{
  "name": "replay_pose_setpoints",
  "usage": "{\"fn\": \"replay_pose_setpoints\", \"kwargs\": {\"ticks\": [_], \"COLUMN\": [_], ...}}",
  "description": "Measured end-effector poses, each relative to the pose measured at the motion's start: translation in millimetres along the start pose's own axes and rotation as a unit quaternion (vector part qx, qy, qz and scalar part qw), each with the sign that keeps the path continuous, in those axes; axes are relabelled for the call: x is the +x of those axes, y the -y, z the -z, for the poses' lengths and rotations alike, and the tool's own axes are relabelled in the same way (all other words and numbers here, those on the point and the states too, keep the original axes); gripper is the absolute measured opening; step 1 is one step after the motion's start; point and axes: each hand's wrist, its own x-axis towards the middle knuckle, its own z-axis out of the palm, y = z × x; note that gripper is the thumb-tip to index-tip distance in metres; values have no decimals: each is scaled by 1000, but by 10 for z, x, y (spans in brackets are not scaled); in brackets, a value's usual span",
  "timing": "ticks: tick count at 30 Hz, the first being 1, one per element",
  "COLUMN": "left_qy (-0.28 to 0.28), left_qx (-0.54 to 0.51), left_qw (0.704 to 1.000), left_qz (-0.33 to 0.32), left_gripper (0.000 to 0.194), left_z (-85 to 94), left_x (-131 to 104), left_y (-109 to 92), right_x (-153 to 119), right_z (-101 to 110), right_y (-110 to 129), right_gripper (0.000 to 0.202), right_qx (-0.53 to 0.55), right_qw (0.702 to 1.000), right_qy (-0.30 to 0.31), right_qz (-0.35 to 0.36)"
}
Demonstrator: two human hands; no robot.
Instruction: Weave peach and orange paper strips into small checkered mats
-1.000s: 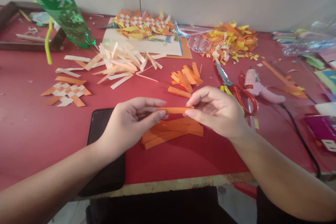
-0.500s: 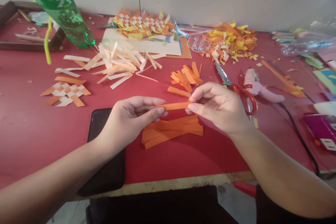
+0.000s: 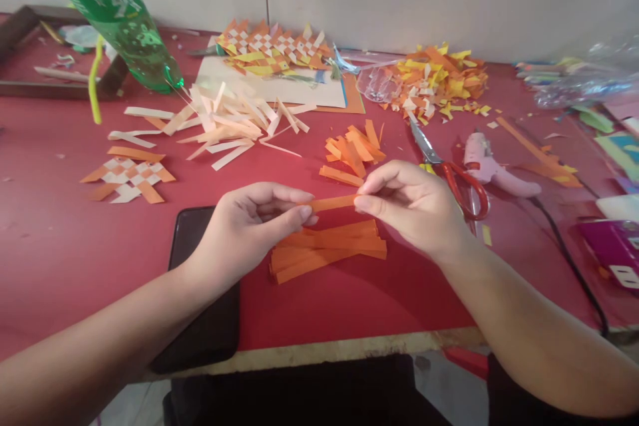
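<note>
An orange paper strip (image 3: 333, 203) is stretched between my two hands, pinched at its left end by my left hand (image 3: 254, 219) and at its right end by my right hand (image 3: 412, 206). Just below it, a pile of longer orange strips (image 3: 327, 253) lies on the red table. Short folded orange strips (image 3: 354, 148) lie just beyond my right hand. Farther off is a heap of cream strips (image 3: 224, 120). A woven orange and white paper piece (image 3: 130, 176) rests at the left.
A dark phone (image 3: 210, 319) lies under my left forearm. Red-handled scissors (image 3: 456, 180) and a pink glue gun (image 3: 494, 166) are to the right. A green bottle (image 3: 124, 20), a dark tray (image 3: 30, 88), woven pieces (image 3: 274, 46) and paper scraps (image 3: 439, 76) stand farther back.
My right hand has shifted slightly left along the strip, so the exposed part between the fingers looks a little shorter. My left hand has barely moved.
</note>
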Motion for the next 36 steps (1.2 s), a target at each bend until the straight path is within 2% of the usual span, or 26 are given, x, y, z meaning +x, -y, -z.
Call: {"fn": "replay_pose_setpoints", "kwargs": {"ticks": [4, 7, 9, 11, 14, 16, 17, 19, 21, 24, 29, 33, 36], "left_qy": [24, 35, 45, 47, 37, 31, 31, 35, 40, 42, 32, 58, 84], "left_qx": [-28, -45, -41, -24, -5, -4, -4, 2, 16, 51, 98, 124, 130], "left_qw": [999, 998, 998, 999, 999, 999, 999, 999, 999, 997, 992, 981, 979], "left_qz": [24, 32, 28, 11, -23, -34, -34, -31, -31, -41, -77, -137, -133], "left_gripper": [48, 41, 35, 31, 25, 22, 22, 21, 20, 19, 21, 30, 32], "left_z": [-4, -3, 4, 14, 24, 27, 28, 29, 28, 28, 46, 63, 68], "left_x": [-5, -6, -1, 5, 7, 5, 4, 2, -3, -16, -23, -8, -1], "left_y": [-28, -27, -10, 10, 31, 35, 35, 34, 36, 54, 111, 142, 157], "right_x": [60, 104, 124, 131, 111, 81, 61, 19, -21, -59, -52, -42, -49], "right_z": [47, 106, 133, 139, 118, 98, 88, 67, 41, 0, -19, 14, 39], "right_y": [-95, -185, -229, -246, -204, -141, -106, -47, -14, -5, -1, 0, 8], "right_gripper": [18, 14, 12, 17, 21, 14, 10, 8, 17, 23, 19, 15, 13], "right_qx": [15, 6, -56, -164, -328, -358, -345, -301, -278, -279, -257, -233, -217], "right_qw": [994, 980, 976, 965, 916, 900, 905, 923, 926, 917, 920, 930, 935], "right_qy": [-106, -194, -207, -194, -187, -156, -115, 18, 144, 243, 280, 263, 253], "right_qz": [4, 36, 42, 61, 135, 194, 219, 237, 211, 150, 99, 109, 123]}}
